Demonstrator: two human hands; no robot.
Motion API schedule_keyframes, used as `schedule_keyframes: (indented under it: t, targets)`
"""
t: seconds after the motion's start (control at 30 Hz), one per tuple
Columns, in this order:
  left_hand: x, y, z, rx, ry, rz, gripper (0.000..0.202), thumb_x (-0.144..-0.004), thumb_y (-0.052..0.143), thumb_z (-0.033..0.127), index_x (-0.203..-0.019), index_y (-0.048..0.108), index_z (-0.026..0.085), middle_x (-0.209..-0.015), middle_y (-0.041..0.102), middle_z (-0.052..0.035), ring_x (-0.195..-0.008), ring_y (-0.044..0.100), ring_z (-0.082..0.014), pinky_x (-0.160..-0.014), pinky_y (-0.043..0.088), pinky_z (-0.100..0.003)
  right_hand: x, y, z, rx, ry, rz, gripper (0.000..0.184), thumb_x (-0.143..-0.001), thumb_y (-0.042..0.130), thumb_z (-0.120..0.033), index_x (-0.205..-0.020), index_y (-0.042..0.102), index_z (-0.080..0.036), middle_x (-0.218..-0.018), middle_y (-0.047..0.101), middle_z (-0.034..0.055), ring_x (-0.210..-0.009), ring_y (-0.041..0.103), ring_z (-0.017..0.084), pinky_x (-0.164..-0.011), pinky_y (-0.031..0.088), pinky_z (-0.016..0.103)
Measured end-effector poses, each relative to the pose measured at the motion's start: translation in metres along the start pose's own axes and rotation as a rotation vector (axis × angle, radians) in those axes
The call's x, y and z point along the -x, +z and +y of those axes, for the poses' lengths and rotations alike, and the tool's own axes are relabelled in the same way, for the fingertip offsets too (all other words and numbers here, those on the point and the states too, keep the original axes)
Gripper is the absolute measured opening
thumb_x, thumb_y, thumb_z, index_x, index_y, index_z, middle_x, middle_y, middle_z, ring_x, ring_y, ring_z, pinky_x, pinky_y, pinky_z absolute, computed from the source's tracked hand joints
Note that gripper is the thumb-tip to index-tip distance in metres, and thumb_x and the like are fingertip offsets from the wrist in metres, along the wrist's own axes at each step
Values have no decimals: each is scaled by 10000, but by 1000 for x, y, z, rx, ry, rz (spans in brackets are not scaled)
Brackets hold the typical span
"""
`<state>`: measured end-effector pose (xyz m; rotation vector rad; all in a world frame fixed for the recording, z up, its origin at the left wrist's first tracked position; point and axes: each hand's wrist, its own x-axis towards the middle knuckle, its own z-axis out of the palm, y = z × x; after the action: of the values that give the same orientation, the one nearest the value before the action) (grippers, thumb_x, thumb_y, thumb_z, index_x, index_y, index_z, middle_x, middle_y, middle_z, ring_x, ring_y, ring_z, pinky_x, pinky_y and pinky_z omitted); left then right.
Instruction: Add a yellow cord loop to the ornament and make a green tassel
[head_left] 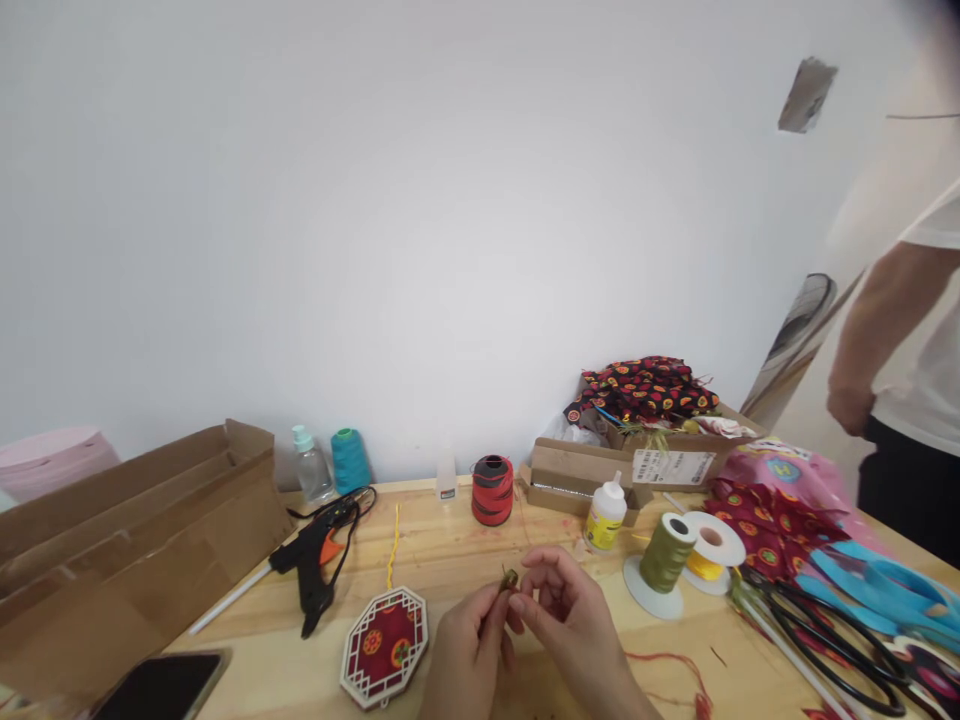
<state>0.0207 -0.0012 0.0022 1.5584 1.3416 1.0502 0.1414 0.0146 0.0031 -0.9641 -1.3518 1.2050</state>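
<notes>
My left hand (469, 640) pinches a small olive-green bundle (509, 580), which looks like wound thread, between thumb and forefinger. From the right, my right hand (564, 610) meets it, thumb and fingertip pressed together at the bundle's lower edge and the other fingers curled. Just left of my hands lies an octagonal pendant (385, 648) with a pale lattice frame, red patterned cloth inside and a yellow cord (394, 550) at its top. An olive-green thread spool (664, 560) stands to the right of my hands.
A glue gun (311, 565), a phone (165, 688) and a long cardboard box (150, 560) lie left. Behind are a red thread spool (493, 490) and glue bottle (606, 513). Black-handled scissors (825, 640) and patterned cloth (780, 530) lie right. A person (915, 330) stands at right.
</notes>
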Motion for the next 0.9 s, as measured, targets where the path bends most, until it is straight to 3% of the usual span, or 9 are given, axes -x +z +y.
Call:
schedule_keyframes:
  t: [0.2,0.43,0.6,0.8,0.9]
  targets:
    - [2,-5,4,-197,77,-14,300,-826,299,300,-673,530,184,-558,527,11,-496,493,-121,-516,348,-207,-5,-1,3,-56,69,32,309,-597,658,-225,-865,525,-151,-546,495,-57,-448,426,68,-439,288,189]
    - [1,-6,2,-416,203,-32,253,-813,290,168,-697,514,183,-655,565,-26,-630,530,-144,-558,392,-224,-5,1,1,-133,228,-28,327,-580,676,-367,-790,621,-123,-551,547,-13,-519,527,123,-524,407,243]
    - [1,-5,5,-511,354,-43,262,-772,294,75,-620,478,185,-622,556,-23,-623,532,-140,-528,416,-221,-5,2,3,-114,179,-35,292,-593,664,-397,-714,674,-132,-596,552,4,-474,502,102,-478,403,227]
    - [-1,-4,0,-627,445,-64,293,-752,285,35,-627,496,195,-618,595,-13,-652,574,-142,-764,452,-322,-6,-1,6,-123,114,-83,238,-649,627,-379,-634,679,-147,-571,534,-1,-482,503,102,-513,410,232]
    - [-3,-3,-3,-661,485,-99,299,-729,295,13,-694,525,201,-658,626,-9,-690,598,-140,-828,432,-330,-7,-1,2,-143,149,-47,252,-602,664,-382,-544,646,-137,-529,508,-15,-459,463,81,-462,376,199]
